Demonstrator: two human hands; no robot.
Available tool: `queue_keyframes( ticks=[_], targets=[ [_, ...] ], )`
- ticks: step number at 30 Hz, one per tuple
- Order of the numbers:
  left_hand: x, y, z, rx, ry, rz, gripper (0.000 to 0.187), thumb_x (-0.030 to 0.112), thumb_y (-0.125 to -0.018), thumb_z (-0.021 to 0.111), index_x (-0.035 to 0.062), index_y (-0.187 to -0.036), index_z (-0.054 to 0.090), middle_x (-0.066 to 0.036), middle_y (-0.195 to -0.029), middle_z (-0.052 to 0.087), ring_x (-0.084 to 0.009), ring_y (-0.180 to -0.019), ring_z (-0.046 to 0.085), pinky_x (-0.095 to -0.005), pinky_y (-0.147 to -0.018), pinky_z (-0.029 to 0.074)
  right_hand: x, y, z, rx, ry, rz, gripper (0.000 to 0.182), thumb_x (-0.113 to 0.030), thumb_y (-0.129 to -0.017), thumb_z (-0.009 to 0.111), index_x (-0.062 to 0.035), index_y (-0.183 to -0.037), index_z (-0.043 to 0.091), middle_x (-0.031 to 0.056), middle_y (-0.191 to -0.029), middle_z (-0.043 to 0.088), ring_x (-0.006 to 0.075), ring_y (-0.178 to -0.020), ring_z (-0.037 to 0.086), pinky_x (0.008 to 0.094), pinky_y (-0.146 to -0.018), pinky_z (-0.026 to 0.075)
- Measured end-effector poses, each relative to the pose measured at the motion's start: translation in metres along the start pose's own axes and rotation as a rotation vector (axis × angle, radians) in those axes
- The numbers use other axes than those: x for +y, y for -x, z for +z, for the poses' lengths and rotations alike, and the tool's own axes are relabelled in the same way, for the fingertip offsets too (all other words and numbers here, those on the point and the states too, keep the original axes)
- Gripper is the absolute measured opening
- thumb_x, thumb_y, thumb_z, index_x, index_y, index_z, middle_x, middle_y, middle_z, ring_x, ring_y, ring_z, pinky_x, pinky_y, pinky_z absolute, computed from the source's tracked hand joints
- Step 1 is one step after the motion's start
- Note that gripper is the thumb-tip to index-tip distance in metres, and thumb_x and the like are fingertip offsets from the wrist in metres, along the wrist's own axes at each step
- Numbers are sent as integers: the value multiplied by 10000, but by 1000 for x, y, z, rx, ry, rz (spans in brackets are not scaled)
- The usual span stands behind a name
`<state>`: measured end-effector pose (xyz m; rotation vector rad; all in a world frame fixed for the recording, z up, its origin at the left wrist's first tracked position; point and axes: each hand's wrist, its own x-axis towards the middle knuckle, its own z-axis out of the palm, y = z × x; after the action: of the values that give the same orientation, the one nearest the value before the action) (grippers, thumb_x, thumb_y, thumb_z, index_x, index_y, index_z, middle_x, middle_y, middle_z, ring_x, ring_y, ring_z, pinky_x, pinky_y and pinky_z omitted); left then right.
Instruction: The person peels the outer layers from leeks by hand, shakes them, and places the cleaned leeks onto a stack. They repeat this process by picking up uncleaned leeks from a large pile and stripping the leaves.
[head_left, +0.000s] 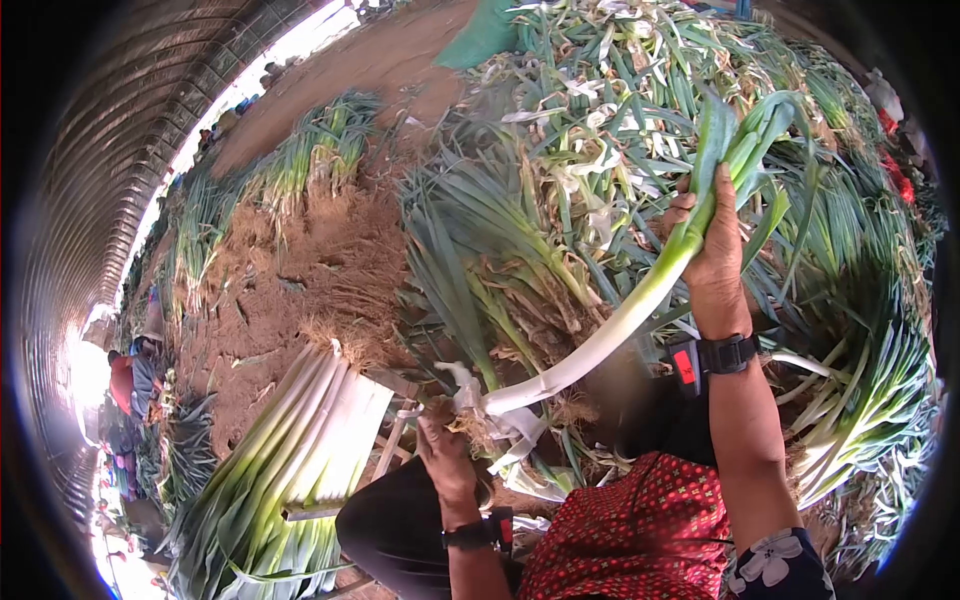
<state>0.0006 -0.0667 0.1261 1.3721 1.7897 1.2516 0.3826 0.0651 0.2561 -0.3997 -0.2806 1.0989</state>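
A long leek (610, 345) crosses in front of me, its white shaft curving down to the left and its green leaves pointing up to the right. My right hand (712, 245) is wrapped around it where the white turns to green. My left hand (447, 458) is closed beside the root end; what its fingers grip is hidden. Loose pale outer leaves (522, 435) hang around that end. To the left, a neat stack of trimmed leeks (310, 430) lies with white ends up, on a wooden support (312, 511).
A large heap of untrimmed leeks (490, 230) and leaf scraps rises ahead. More leeks (850, 420) lie at my right. Brown root trimmings (300, 260) cover the ground at left. Another person (140, 380) is at far left; a green sack (480, 35) stands at the back.
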Motion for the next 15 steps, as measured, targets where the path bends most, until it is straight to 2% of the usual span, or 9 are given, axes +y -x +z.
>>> queue_keyframes(
  ticks=[2,3,4,5,6,7,11,14,15],
  targets=[
    [49,-5,-7,-53,451,-1,495,406,-985,515,2,-1271,522,-131,-1242,582,-228,-1113,546,-373,-980,408,3,-3,-3,18,-4,20,430,-448,-874,683,-66,-1016,547,41,-854,573,103,-659,549,243,-537,482],
    [67,-8,-13,-85,324,164,472,346,-927,620,-4,-1237,551,-142,-1234,588,-262,-1124,553,-379,-984,409,7,-4,-6,12,3,28,444,-436,-878,681,-60,-1055,526,55,-885,573,113,-674,553,253,-548,496],
    [85,-10,-15,-96,330,169,472,346,-927,620,-4,-1237,551,-142,-1234,588,-262,-1124,553,-379,-984,409,10,-3,-5,6,11,33,461,-424,-882,678,-54,-1094,504,68,-915,573,122,-689,556,263,-559,509],
    [103,-10,-16,-150,68,320,476,307,-888,667,-6,-1230,557,-154,-1224,589,-282,-1121,557,-388,-978,422,15,4,5,55,61,-15,493,-386,-904,656,-36,-1183,449,100,-961,568,146,-719,562,274,-592,528],
    [119,-11,-15,-196,-195,469,489,269,-850,714,-8,-1223,563,-166,-1213,591,-302,-1117,561,-396,-972,435,19,8,9,-4,73,-11,500,-376,-934,607,-17,-1232,425,127,-999,580,168,-740,569,286,-612,529],
    [136,-10,-6,-196,-256,576,429,185,-832,729,-21,-1176,577,-188,-1167,601,-316,-1082,586,-407,-928,469,24,13,13,-19,67,17,521,-396,-940,587,-12,-1249,419,142,-1026,584,170,-752,575,291,-627,530],
    [152,-8,19,-305,-273,591,500,108,-776,758,22,-1229,567,-180,-1178,598,-340,-1109,567,-415,-939,480,49,32,26,-166,117,112,605,-487,-937,544,2,-1275,431,146,-1063,618,184,-821,606,303,-681,533],
    [164,-12,31,-428,-172,538,403,13,-800,673,-19,-1191,578,-202,-1147,612,-356,-1061,604,-402,-941,481,60,49,33,-216,131,242,615,-495,-937,542,13,-1275,464,151,-1108,624,202,-887,617,327,-779,530],
    [157,-16,34,-468,-158,532,407,42,-846,671,-35,-1227,554,-192,-1174,614,-305,-1040,621,-370,-936,485,63,54,34,-218,126,248,615,-495,-937,542,13,-1275,464,151,-1108,624,202,-887,617,327,-779,530]
  ],
)
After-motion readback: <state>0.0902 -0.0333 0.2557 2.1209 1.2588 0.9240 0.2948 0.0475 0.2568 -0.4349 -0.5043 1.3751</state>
